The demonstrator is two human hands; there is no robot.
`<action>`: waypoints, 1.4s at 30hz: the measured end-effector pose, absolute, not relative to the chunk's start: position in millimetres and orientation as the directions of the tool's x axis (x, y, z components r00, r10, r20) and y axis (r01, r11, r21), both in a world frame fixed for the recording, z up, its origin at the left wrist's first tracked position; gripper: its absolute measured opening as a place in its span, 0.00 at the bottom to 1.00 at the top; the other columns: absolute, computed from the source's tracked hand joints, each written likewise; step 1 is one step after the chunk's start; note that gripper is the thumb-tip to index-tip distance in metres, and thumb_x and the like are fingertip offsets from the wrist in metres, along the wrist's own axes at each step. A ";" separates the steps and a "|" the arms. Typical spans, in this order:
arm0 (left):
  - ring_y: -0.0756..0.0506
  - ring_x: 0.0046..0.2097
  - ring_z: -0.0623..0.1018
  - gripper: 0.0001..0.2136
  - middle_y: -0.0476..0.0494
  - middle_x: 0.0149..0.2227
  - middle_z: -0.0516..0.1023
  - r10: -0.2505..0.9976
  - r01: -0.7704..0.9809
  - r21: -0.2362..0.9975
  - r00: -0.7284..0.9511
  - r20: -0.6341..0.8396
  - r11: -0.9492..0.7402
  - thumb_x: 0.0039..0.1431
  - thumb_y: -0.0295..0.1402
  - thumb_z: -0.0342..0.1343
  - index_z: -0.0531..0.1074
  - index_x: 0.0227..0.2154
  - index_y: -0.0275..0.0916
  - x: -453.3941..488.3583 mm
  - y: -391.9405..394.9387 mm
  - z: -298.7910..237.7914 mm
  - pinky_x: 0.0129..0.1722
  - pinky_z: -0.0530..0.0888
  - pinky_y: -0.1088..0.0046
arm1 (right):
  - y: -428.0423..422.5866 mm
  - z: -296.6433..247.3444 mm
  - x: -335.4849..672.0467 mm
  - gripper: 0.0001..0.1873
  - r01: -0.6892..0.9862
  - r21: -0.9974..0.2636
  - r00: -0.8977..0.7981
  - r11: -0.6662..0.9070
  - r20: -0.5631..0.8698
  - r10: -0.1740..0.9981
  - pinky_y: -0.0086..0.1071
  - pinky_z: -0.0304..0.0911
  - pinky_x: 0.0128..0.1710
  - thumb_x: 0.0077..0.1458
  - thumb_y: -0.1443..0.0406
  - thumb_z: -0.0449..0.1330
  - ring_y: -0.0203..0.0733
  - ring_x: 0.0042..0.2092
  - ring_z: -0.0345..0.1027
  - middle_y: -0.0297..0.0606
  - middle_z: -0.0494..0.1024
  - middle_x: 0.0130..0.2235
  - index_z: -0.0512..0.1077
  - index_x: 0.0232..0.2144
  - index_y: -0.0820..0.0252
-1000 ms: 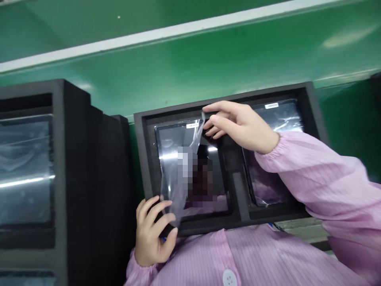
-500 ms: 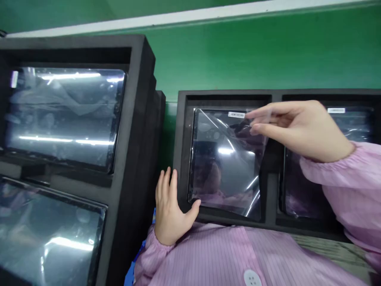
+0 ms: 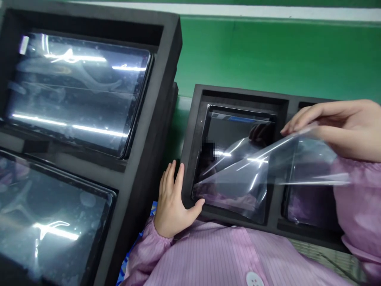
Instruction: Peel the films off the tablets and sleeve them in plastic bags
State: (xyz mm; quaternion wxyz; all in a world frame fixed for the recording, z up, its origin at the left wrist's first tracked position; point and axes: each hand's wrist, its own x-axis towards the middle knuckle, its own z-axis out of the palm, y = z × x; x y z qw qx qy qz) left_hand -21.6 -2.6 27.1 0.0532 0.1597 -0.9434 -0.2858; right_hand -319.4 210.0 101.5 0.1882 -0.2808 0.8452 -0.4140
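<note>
A black foam tray [image 3: 190,143] leans against my chest with two pockets. Its left pocket holds a dark glossy screen panel [image 3: 229,135]. My right hand [image 3: 336,123] pinches a clear protective film [image 3: 268,167] at its upper corner; the film is lifted off most of the panel and stretches to the right, still attached near the panel's lower left. My left hand [image 3: 172,202] rests on the tray's lower left corner, fingers flat along its side and thumb on the front rim. The right pocket's panel [image 3: 309,206] is mostly hidden behind film and sleeve.
A taller stack of black foam trays [image 3: 149,159] stands at the left, holding film-covered screen panels [image 3: 80,91]. A green surface [image 3: 268,55] with a white stripe runs behind. My pink striped sleeves and smock fill the bottom of the view.
My right hand has pulled the film further up and to the right, uncovering most of the left panel. My left hand let go of the film's lower edge and now steadies the tray's corner.
</note>
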 end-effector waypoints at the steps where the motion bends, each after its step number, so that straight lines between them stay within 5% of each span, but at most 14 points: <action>1: 0.27 0.71 0.56 0.48 0.25 0.70 0.53 -0.330 -0.269 0.563 -0.944 0.008 0.782 0.54 0.37 0.64 0.41 0.72 0.39 -21.5 -2.9 27.1 0.65 0.63 0.40 | 211.3 102.8 -320.6 0.15 -0.326 -0.800 -0.765 0.504 -0.090 -0.638 0.47 0.66 0.29 0.41 0.47 0.69 0.46 0.30 0.76 0.44 0.80 0.26 0.77 0.16 0.48; 6: 0.26 0.71 0.56 0.52 0.26 0.71 0.52 -0.316 -0.263 0.596 -0.948 -0.016 0.759 0.52 0.40 0.67 0.38 0.72 0.42 -20.5 -4.9 27.3 0.64 0.63 0.38 | 223.7 101.8 -327.5 0.22 -0.324 -0.812 -0.743 0.486 -0.100 -0.662 0.53 0.61 0.34 0.44 0.42 0.68 0.44 0.35 0.73 0.42 0.77 0.30 0.76 0.17 0.51; 11: 0.25 0.71 0.54 0.59 0.26 0.71 0.49 -0.300 -0.288 0.614 -0.950 -0.087 0.735 0.46 0.43 0.71 0.34 0.72 0.46 -21.0 -6.9 30.2 0.64 0.62 0.36 | 231.9 95.7 -335.0 0.25 -0.314 -0.820 -0.687 0.479 -0.152 -0.711 0.47 0.62 0.42 0.46 0.41 0.69 0.43 0.38 0.69 0.39 0.75 0.35 0.75 0.19 0.55; 19: 0.23 0.71 0.53 0.62 0.24 0.71 0.48 -0.283 -0.279 0.610 -0.955 -0.093 0.741 0.43 0.43 0.73 0.33 0.72 0.45 -21.1 -7.0 30.7 0.63 0.62 0.34 | 232.4 94.0 -339.0 0.27 -0.333 -0.812 -0.599 0.479 -0.210 -0.773 0.39 0.57 0.34 0.50 0.42 0.67 0.39 0.34 0.67 0.39 0.75 0.34 0.74 0.18 0.56; 42: 0.23 0.70 0.56 0.59 0.25 0.71 0.52 -0.292 -0.287 0.622 -0.952 -0.097 0.729 0.46 0.39 0.70 0.33 0.72 0.45 -22.7 -6.8 33.3 0.62 0.64 0.33 | 230.0 94.1 -341.1 0.25 -0.467 -0.797 -0.468 0.384 -0.146 -0.872 0.42 0.58 0.32 0.58 0.45 0.61 0.42 0.32 0.68 0.42 0.75 0.34 0.73 0.18 0.54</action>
